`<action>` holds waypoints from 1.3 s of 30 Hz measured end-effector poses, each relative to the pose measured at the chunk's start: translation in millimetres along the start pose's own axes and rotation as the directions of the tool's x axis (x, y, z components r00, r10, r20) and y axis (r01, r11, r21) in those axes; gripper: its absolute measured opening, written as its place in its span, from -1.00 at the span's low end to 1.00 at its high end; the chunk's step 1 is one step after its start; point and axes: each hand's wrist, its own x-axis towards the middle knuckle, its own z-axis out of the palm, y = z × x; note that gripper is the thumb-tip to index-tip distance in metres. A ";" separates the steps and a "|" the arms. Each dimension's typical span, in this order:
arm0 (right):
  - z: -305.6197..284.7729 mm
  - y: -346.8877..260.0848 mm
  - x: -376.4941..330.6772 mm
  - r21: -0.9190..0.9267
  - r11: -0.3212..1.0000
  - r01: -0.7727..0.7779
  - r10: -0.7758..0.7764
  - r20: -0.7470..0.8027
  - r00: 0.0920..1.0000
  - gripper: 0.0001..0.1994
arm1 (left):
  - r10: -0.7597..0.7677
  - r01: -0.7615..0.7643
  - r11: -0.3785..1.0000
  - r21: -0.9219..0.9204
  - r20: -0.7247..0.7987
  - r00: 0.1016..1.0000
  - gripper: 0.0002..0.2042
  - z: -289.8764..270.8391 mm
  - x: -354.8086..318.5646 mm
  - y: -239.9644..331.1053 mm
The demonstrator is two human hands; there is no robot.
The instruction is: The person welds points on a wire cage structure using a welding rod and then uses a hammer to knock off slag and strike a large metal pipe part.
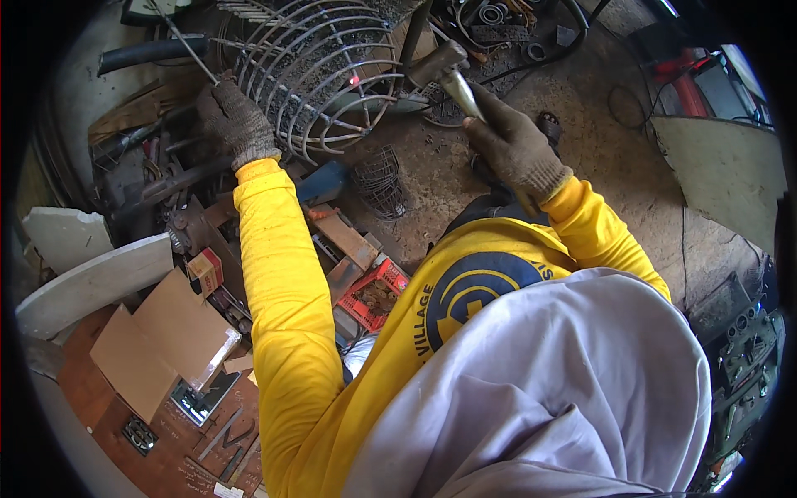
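Note:
My left hand [237,124], in a brown knit glove, is closed around a thin metal rod [184,43] that points up and away to the far left. Held in my gloved right hand [516,148] is a hammer [437,65], its heavy head raised toward the far side and its handle running back under the palm. Between the hands lies a cage of curved metal rods [365,129], just beyond my left hand. One small spot on it [354,80] glows red. The hammer head is close to the cage's right edge, apparently apart from it.
A wire basket [382,183] and a red plastic crate [374,295] stand near my body. Cardboard [162,340] and loose tools lie on a brown board at the lower left. Cables and metal rings [491,13] are at the far side. A pale panel [722,170] stands right.

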 end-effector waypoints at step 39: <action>65.5 37.7 -6.3 0.277 0.940 0.200 -0.127 -0.262 0.957 -0.38 | -0.088 0.086 0.993 0.080 0.012 0.996 -0.63 -2.5 -4.4 15.3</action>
